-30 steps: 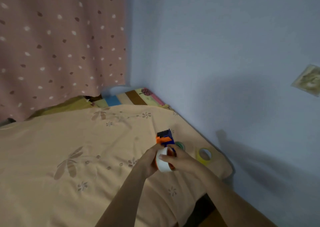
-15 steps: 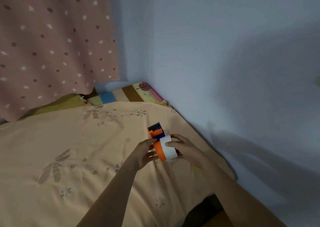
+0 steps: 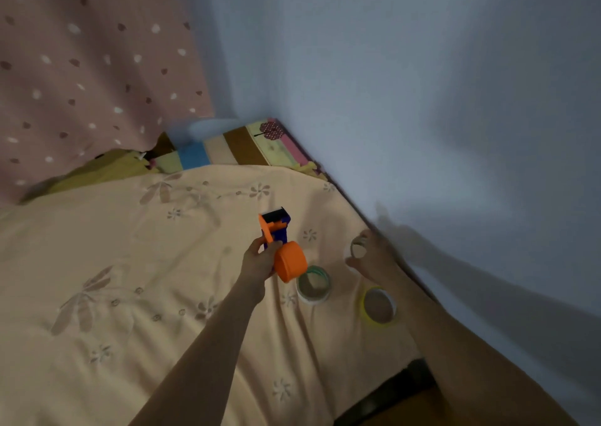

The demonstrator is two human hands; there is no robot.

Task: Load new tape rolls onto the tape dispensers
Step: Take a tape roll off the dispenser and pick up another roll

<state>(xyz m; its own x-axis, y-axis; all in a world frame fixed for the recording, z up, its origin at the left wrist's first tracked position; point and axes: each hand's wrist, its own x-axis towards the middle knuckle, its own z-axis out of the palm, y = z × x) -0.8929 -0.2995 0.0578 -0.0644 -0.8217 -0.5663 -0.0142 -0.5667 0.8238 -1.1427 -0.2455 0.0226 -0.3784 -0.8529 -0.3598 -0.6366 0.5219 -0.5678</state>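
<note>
My left hand [image 3: 258, 261] grips an orange and blue tape dispenser [image 3: 276, 230] above the bed, and its orange hub [image 3: 290, 262] is bare. Out to the right near the wall, my right hand [image 3: 374, 258] is blurred, with its fingers around a pale tape roll [image 3: 357, 249] low over the bedsheet. A green-edged tape roll [image 3: 313, 284] lies flat on the sheet just right of the dispenser. A yellow tape roll [image 3: 379, 305] lies further right, beside my right forearm.
The peach floral bedsheet [image 3: 130, 279] covers the bed, which ends at the blue wall [image 3: 422, 117] on the right. A striped pillow [image 3: 234, 146] sits in the far corner below a dotted pink curtain [image 3: 81, 68]. The bed's near corner [image 3: 374, 393] drops to a dark gap.
The white roll that sat on the dispenser's hub is off it. My right hand has carried it right toward the wall. My left hand still holds the dispenser.
</note>
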